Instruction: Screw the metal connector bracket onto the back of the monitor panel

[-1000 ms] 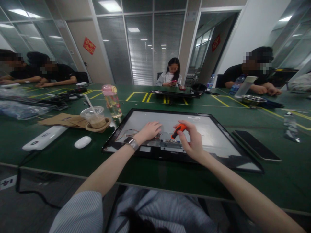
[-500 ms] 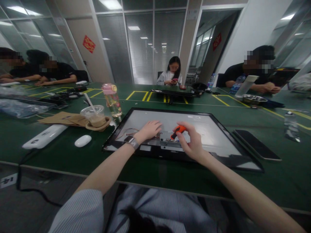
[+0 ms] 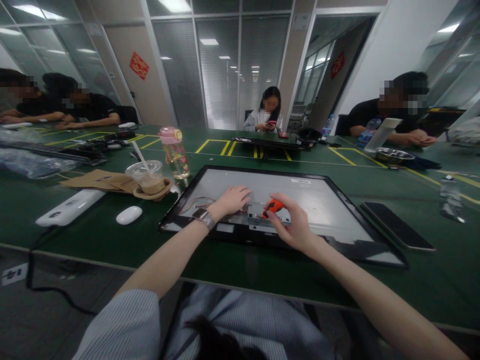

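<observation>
A flat monitor panel with a black frame lies back side up on the green table in front of me. A small metal circuit board sits near its front edge, with thin wires running off to the left. My right hand is closed round an orange-handled screwdriver, whose tip points down at the board. Just left of the board, my left hand rests flat on the panel with fingers stretched out; a watch is on that wrist.
A plastic cup with a straw, a pink-lidded bottle, brown paper bags, a white mouse and a white bar-shaped device lie left. A dark phone lies right. Several people sit round the table; another panel lies across.
My right hand has tipped the screwdriver lower and drawn it slightly left over the board. My left hand stays in place on the panel.
</observation>
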{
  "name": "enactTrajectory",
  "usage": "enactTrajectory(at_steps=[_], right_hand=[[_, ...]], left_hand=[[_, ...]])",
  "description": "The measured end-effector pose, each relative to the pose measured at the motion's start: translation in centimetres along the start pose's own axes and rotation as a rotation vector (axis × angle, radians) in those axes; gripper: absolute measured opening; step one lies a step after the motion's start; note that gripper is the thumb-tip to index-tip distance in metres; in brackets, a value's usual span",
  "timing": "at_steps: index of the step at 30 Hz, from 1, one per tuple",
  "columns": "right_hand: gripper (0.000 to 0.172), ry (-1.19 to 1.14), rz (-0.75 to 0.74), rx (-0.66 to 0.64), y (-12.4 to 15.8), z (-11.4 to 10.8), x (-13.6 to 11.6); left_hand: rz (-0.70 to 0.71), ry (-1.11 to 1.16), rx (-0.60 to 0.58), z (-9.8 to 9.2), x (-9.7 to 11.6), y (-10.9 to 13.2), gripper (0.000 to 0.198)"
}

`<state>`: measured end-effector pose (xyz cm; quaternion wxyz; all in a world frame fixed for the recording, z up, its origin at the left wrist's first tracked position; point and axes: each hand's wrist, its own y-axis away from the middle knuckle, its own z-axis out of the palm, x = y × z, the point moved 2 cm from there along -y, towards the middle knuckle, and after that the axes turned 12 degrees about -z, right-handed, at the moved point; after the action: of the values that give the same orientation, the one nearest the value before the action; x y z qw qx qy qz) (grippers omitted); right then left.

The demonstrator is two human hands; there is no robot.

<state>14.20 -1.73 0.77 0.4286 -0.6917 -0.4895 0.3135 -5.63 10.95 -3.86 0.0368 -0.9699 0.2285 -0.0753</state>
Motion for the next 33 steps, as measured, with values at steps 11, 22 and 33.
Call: enactTrajectory(at_steps=[11,22,33], right_hand=[[0.046,0.014,0.008,0.015,0.03,-0.16,0.34],[0.046,0.015,0.041,0.011,0.09,-0.26,0.49],[0.031,0.063,-0.020,0.064,-0.47,-0.87,-0.03]], left_hand=[[-0.020,-0.013,-0.014,0.00,-0.06,0.02,0.049],[-0.012,0.016,-0.011,0.15,-0.20,-0.01,0.049],[0.005,-0.010,0.007,0.09,-0.16,0.06,0.049]])
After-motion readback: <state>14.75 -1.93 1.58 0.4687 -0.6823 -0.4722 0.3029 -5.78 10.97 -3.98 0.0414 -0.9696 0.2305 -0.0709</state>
